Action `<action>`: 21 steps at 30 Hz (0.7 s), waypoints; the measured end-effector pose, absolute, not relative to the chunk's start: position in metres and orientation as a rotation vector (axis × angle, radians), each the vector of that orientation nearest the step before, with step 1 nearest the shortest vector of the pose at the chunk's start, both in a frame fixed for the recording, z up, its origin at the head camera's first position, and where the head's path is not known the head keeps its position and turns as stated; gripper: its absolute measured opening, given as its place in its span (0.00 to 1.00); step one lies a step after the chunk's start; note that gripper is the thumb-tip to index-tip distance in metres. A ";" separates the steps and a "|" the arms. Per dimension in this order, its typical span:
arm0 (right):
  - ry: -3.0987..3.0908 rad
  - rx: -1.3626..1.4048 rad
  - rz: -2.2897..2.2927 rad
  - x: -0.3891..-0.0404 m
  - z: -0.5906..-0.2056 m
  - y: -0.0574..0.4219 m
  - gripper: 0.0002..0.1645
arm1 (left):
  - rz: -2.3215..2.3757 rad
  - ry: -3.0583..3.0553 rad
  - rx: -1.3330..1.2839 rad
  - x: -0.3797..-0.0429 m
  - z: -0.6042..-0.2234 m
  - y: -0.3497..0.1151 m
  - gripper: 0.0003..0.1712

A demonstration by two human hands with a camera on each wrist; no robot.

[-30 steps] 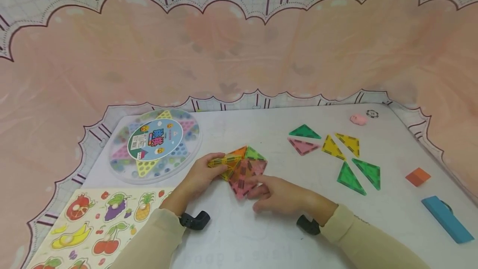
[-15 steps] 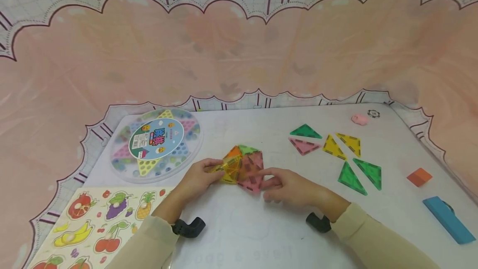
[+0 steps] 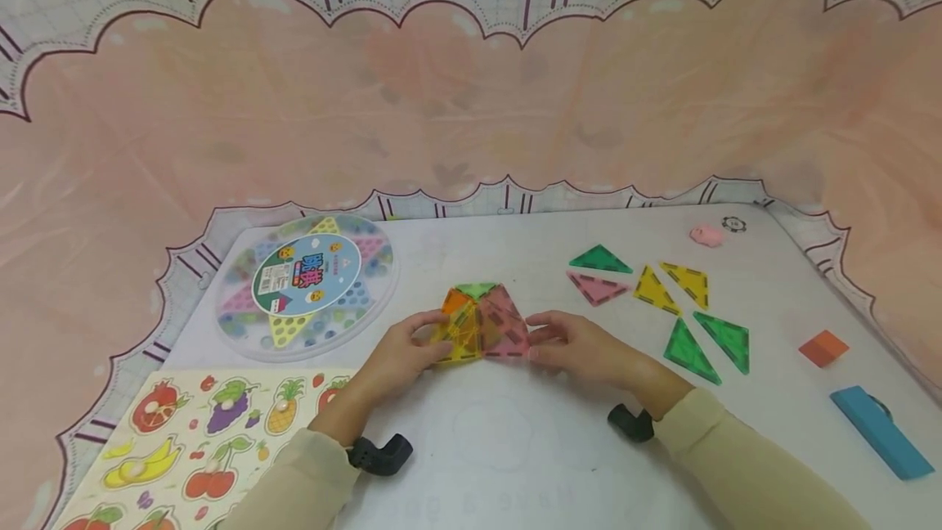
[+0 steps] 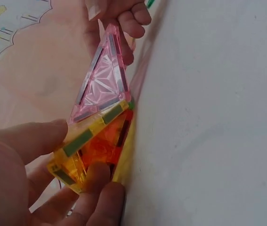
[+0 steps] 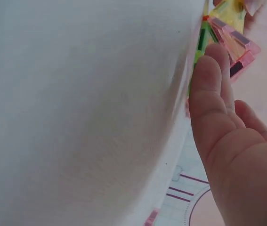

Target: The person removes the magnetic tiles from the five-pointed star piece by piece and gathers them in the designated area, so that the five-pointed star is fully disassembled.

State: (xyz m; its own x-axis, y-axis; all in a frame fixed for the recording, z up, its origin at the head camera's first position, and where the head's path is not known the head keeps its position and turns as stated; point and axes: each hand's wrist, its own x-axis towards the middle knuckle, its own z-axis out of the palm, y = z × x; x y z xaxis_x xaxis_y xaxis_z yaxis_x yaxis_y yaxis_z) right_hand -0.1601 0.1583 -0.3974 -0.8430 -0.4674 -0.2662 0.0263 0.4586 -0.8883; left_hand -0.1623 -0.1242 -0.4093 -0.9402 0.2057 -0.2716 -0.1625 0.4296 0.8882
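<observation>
A small structure of translucent magnetic tiles stands on the white table, with yellow tiles [image 3: 465,342] at left, pink tiles [image 3: 504,332] at right, orange behind the yellow, and a green tile [image 3: 477,291] at the back. My left hand [image 3: 408,350] pinches the yellow side; in the left wrist view the thumb lies on the yellow tile [image 4: 84,141] and fingers reach beneath, by the orange tile [image 4: 102,143]. My right hand [image 3: 577,346] is at the pink side's right edge. Its nearly straight fingers [image 5: 206,77] reach the pink tile [image 5: 232,40], thumb apart.
Loose triangular tiles lie to the right: green [image 3: 692,350], yellow [image 3: 657,291] and pink [image 3: 598,289]. Beyond are an orange piece [image 3: 824,348], a blue bar [image 3: 881,432] and a pink pig figure [image 3: 706,235]. At left lie a round game board [image 3: 305,285] and a fruit puzzle board [image 3: 191,440].
The tile structure has turned, so its yellow and pink sides now face forward. My right hand has shifted from its front to its right edge; my left hand keeps hold of the yellow side.
</observation>
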 end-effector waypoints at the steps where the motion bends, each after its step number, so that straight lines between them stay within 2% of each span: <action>1: 2.247 -0.361 -1.370 -0.161 -0.398 0.158 0.32 | 1.515 2.351 0.041 -0.163 -0.409 -0.125 0.26; 7: 2.301 -0.330 -1.363 -0.166 -0.396 0.151 0.28 | 1.583 2.294 0.077 -0.168 -0.414 -0.128 0.26; 21: 2.294 -0.272 -1.335 -0.180 -0.397 0.138 0.28 | 1.649 2.236 0.110 -0.170 -0.417 -0.126 0.27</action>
State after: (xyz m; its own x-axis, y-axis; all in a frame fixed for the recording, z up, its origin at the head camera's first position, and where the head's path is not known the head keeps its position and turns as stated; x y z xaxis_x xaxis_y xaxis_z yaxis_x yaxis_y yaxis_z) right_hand -0.1805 0.1382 -0.3966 -0.8704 -0.3936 -0.2957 0.0625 0.5076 -0.8593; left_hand -0.1703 -0.1262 -0.4172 -0.9326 0.2708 -0.2387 -0.1481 0.3161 0.9371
